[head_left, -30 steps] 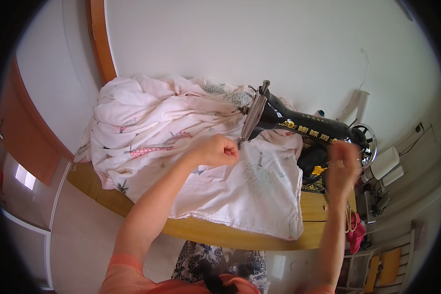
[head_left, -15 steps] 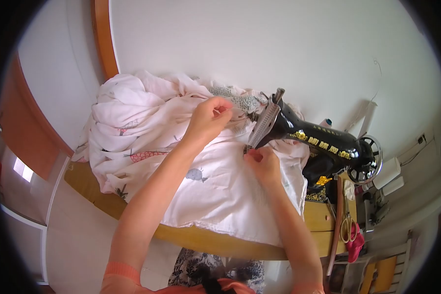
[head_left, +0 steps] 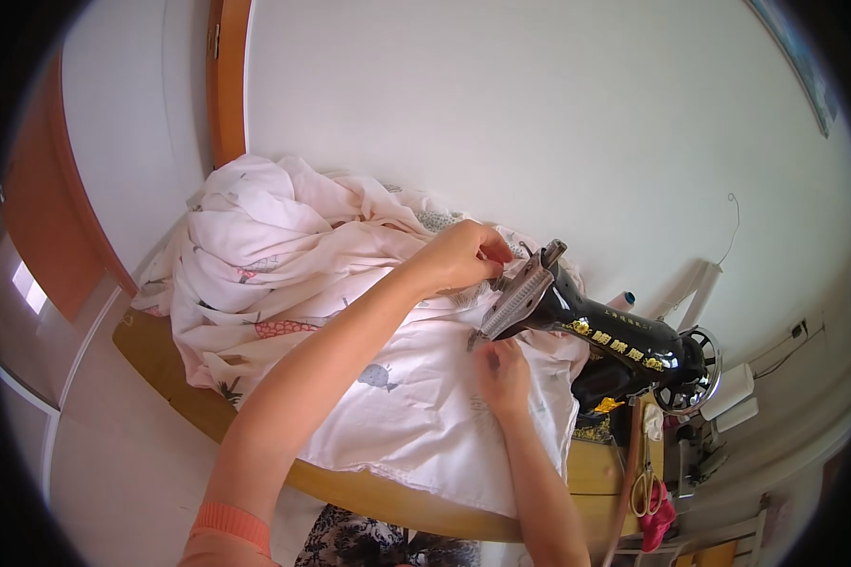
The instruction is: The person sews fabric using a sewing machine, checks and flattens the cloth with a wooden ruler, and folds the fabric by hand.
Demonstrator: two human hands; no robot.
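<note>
A black sewing machine [head_left: 624, 342] with gold lettering stands at the right, its silver ribbed faceplate [head_left: 522, 300] turned toward me. Pale pink printed cloth [head_left: 416, 416] spreads under its head and bunches up at the left. My left hand [head_left: 468, 255] is beside the upper part of the faceplate, fingers closed in a pinch; whatever they hold is too small to make out. Just below the machine's head, my right hand [head_left: 504, 375] is over the cloth with its fingers curled together. Its fingertips are partly hidden, and I cannot tell what is in them.
The wooden table [head_left: 350, 487] has its front edge toward me. Scissors [head_left: 646, 491] and a pink cloth item [head_left: 659, 522] hang at the right end, below the handwheel [head_left: 690, 371]. A thread spool [head_left: 624, 300] stands behind the machine, near the white wall [head_left: 501, 104].
My left hand has moved right, from above the cloth to beside the machine's faceplate. My right hand stays below the machine's head. The whole view has shifted and tilted.
</note>
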